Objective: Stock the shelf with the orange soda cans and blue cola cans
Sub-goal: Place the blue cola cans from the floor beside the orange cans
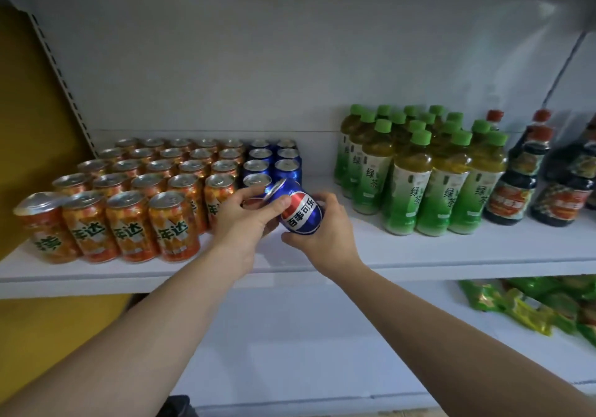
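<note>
Item: blue cola can (298,212), frame centre, tilted with its rim toward upper left, above the shelf (451,255) front.
Hold: left hand (242,223) pinches it near the rim; right hand (325,233) cups the base.
Handling (judged): thin-walled, smooth, probably full and weighty; grip round the mid-body.
Stock: orange soda cans (129,210) at left, shelved blue cola cans (274,163) behind the hands.
</note>
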`<state>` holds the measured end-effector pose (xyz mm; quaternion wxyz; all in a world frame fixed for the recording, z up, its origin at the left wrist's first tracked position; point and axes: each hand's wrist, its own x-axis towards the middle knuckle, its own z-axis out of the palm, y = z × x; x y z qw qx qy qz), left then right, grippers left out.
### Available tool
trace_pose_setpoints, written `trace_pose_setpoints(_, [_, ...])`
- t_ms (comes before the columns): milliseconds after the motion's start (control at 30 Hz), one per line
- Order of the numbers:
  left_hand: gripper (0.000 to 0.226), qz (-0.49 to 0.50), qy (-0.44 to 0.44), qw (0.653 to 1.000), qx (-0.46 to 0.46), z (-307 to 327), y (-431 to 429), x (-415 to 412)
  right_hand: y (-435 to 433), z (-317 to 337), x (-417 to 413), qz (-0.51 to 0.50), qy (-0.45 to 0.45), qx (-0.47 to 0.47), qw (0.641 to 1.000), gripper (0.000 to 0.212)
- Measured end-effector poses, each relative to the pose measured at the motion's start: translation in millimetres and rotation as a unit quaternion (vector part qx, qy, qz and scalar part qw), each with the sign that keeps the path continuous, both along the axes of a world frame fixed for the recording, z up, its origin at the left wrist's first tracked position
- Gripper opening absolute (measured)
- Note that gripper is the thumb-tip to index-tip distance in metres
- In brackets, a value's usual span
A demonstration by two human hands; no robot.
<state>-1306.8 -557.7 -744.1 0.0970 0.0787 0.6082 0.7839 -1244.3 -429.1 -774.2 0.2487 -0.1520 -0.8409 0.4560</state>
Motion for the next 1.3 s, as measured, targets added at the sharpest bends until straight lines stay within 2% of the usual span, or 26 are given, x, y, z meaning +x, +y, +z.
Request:
trace_pose_setpoints(100, [0.046, 0.037, 0.057, 0.996, -0.058, -3, 6, -6, 0, -11, -17, 0.024, -0.018, -0.019, 0.999, 0.076])
trace_pose_setpoints(200, [0.051, 0.024, 0.133, 0.988, -0.079, -15, 11, -10, 3, -22, -32, 0.03, -0.017, -0.017, 0.999, 0.068])
trace_pose_setpoints(300, [0.047, 0.014, 0.171, 0.981, -0.095, -25, 14, -11, 5, -28, -41, 0.005, -0.003, -0.047, 0.999, 0.072])
trace_pose_setpoints(400, [0.035, 0.036, 0.21, 0.965, -0.155, -33, 10, -16, 5, -33, -49, -0.017, 0.009, -0.064, 0.998, 0.076])
trace_pose_setpoints(633, [0.018, 0.073, 0.22, 0.932, -0.279, -65, -16, -38, 7, -37, -67, -0.033, -0.003, -0.035, 0.999, 0.093])
trace_pose_setpoints(767, [0.015, 0.072, 0.224, 0.922, -0.308, -73, -23, -41, 6, -40, -65, -0.017, 0.012, -0.035, 0.999, 0.097])
trace_pose_setpoints(967, [0.018, 0.086, 0.247, 0.914, -0.308, -76, -21, -40, 16, -39, -59, 0.028, 0.014, -0.088, 0.996, 0.094])
trace_pose_setpoints(1300, [0.015, 0.107, 0.259, 0.898, -0.339, -80, -12, -40, 18, -43, -66, -0.001, 0.003, -0.101, 0.995, 0.078])
